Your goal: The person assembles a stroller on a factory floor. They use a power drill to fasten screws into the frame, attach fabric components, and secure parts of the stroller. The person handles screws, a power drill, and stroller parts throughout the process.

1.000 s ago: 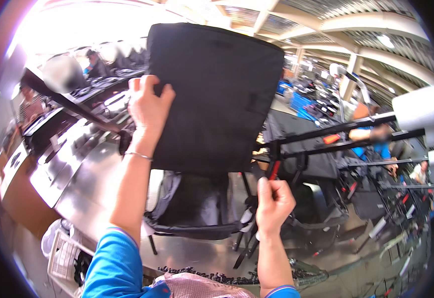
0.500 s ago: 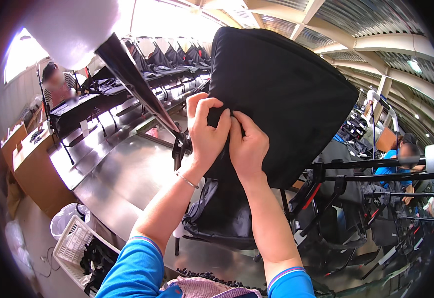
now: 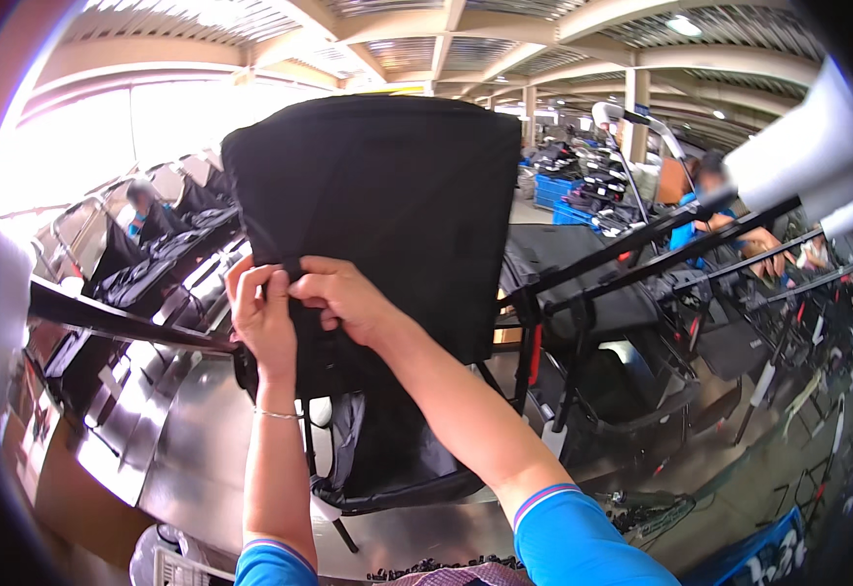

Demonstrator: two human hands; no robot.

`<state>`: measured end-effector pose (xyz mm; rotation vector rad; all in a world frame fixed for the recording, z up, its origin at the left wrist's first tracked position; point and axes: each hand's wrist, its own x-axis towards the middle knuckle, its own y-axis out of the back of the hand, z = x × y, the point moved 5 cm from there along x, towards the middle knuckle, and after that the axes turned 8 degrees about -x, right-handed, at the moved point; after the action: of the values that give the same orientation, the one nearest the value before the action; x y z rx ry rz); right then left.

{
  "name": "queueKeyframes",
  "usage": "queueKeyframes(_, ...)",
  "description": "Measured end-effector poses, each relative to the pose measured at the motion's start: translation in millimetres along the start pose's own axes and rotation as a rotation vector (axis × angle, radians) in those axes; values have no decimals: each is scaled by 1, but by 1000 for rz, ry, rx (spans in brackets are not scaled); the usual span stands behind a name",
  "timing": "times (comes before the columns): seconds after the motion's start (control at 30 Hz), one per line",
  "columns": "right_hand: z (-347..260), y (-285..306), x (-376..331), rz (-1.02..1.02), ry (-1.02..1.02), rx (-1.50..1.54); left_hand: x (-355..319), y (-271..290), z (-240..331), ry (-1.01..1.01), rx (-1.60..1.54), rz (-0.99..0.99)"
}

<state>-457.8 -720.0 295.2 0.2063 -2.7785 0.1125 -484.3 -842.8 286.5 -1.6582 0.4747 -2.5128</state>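
Observation:
A large black fabric panel [image 3: 387, 186], like a stroller's backrest or canopy, stands upright in front of me. Near its lower left part, my left hand [image 3: 266, 322] pinches the black cloth between thumb and fingers. My right hand [image 3: 348, 305] is closed at the same spot, its fingertips almost touching the left ones. A small dark piece shows between the fingertips; whether it is a fold or a separate part I cannot tell. Below the hands lies a black fabric seat [image 3: 397, 444] with a grey side. A black frame tube [image 3: 133, 317] runs out to the left.
White-wrapped handle ends [image 3: 807, 146] and dark tubes [image 3: 631, 244] reach in from the right. Behind stand rows of black stroller frames [image 3: 153, 254]. Blue crates [image 3: 555, 190] sit farther back. One person [image 3: 709, 210] works at the right, another [image 3: 143, 210] at the far left.
My view has turned, so the panel now appears more upright and farther left. Both hands still pinch the cloth; the right forearm now slants across from the right.

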Motion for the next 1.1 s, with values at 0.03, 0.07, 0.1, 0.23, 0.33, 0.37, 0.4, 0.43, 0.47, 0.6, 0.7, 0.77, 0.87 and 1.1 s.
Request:
queueKeyframes(0.03,5,-3,6,8,19,29,3,4,-3,-1,47,25)
queueKeyframes(0.07,2,-3,4,37,26,30,4,1,-8,16,99,65)
queueKeyframes(0.1,5,5,8,93,9,-93,5,-3,-16,32,154,105)
queueKeyframes(0.23,-13,3,-21,356,163,-1061,21,28,-56,-126,592,197)
queueKeyframes(0.33,-26,75,-75,421,32,-1396,1,-23,-59,-188,601,204)
queueKeyframes(0.37,-31,86,-85,411,-7,-1439,2,-21,-47,-246,569,231)
queueKeyframes(0.4,-36,89,-96,425,20,-1575,-3,-17,-50,-149,486,163)
queueKeyframes(0.43,-41,91,-108,447,67,-1629,-10,-14,-53,-51,391,87)
queueKeyframes(0.47,-47,92,-118,486,48,-1714,-18,-12,-54,-18,433,31)
queueKeyframes(0.6,-51,92,-124,544,272,-1922,-61,-10,-34,52,547,-226)
queueKeyframes(0.7,-54,91,-117,556,360,-1971,-84,-6,-2,92,586,-395)
queueKeyframes(0.77,-55,86,-106,490,378,-1953,-83,21,4,364,626,-376)
queueKeyframes(0.87,-47,85,-82,416,400,-1749,-99,43,23,272,481,-604)
queueKeyframes(1.1,0,99,-70,389,291,-1545,-157,53,86,319,476,-1307)
